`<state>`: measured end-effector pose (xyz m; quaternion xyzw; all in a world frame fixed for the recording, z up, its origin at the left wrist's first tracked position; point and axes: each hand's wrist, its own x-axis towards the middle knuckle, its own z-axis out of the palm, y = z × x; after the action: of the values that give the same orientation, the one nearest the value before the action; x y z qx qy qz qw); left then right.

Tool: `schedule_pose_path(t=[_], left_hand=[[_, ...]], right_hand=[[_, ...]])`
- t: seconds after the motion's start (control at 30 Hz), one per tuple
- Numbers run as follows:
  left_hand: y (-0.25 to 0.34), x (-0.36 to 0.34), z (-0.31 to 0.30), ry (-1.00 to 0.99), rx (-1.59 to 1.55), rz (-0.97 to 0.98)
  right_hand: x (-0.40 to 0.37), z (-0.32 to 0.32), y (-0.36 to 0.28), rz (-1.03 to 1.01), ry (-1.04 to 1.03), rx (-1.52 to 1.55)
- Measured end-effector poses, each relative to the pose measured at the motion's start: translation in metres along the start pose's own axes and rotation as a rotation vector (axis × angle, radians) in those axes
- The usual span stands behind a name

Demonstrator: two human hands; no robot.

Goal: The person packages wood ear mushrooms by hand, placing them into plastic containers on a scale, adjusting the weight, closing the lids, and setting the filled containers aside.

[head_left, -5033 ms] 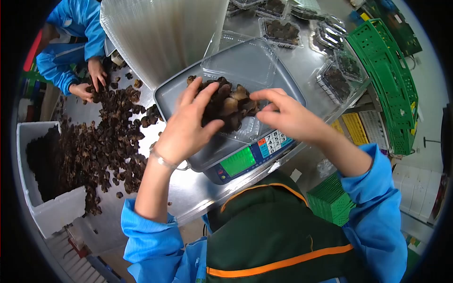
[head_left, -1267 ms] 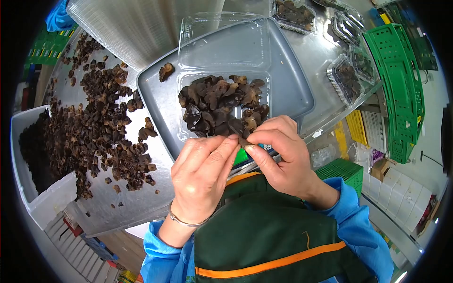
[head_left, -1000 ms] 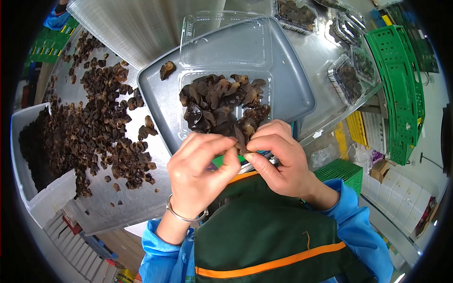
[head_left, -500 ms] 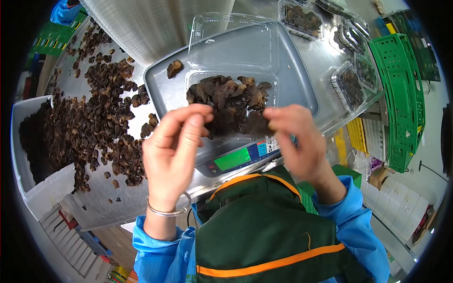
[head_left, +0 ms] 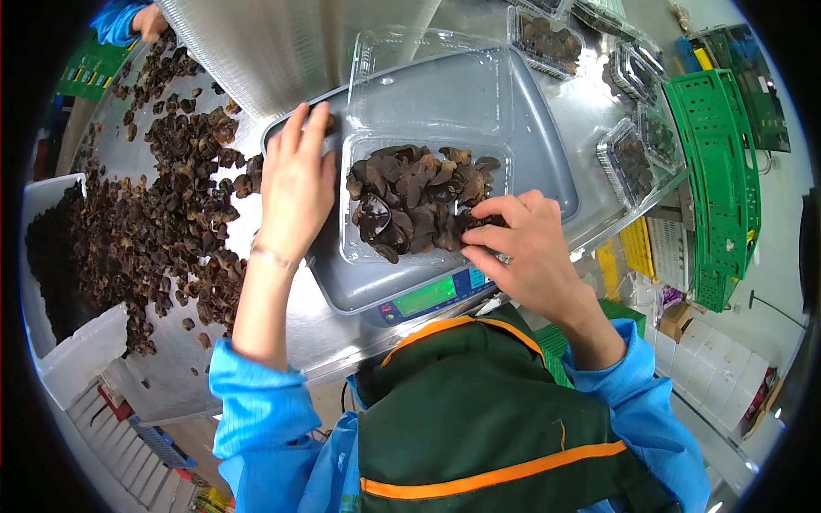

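Over the grey plastic tray [head_left: 545, 150], the open left hand [head_left: 295, 184] hangs beside one brown scrap [head_left: 331, 126] while the right hand [head_left: 534, 248], grip unclear, seemingly arranges dark, ruffled fungus-like pieces [head_left: 410, 192] inside the clear plastic clamshell [head_left: 357, 249], calling next for light tucking.

Dark piece [head_left: 330, 126] mostly hidden behind left grip [head_left: 295, 184], scale display [head_left: 425, 297] illegible

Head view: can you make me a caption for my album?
Right hand touching dark pieces in an open box, left hand at the grey tray's edge.
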<state>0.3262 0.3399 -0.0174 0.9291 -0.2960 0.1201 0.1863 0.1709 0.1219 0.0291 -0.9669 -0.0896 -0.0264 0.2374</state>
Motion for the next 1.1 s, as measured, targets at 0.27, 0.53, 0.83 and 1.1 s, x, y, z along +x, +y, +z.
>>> schedule_pose_path(t=[0.27, 0.53, 0.83, 1.1], left_hand=[[0.006, 0.003, -0.018, 0.292, -0.357, -0.205], [0.085, -0.023, -0.049, -0.173, -0.583, 0.111], [-0.09, -0.211, -0.011, -0.272, 0.358, -0.827], [-0.1, -0.312, -0.021, 0.264, -0.129, -1.006]], right_hand=[[-0.009, -0.008, 0.026, 0.477, 0.251, 0.301], [0.015, -0.004, 0.043, 0.74, -0.149, 0.718], [-0.021, -0.043, 0.07, 0.773, 0.109, 0.631], [-0.01, -0.054, 0.059, 0.721, 0.174, 0.846]])
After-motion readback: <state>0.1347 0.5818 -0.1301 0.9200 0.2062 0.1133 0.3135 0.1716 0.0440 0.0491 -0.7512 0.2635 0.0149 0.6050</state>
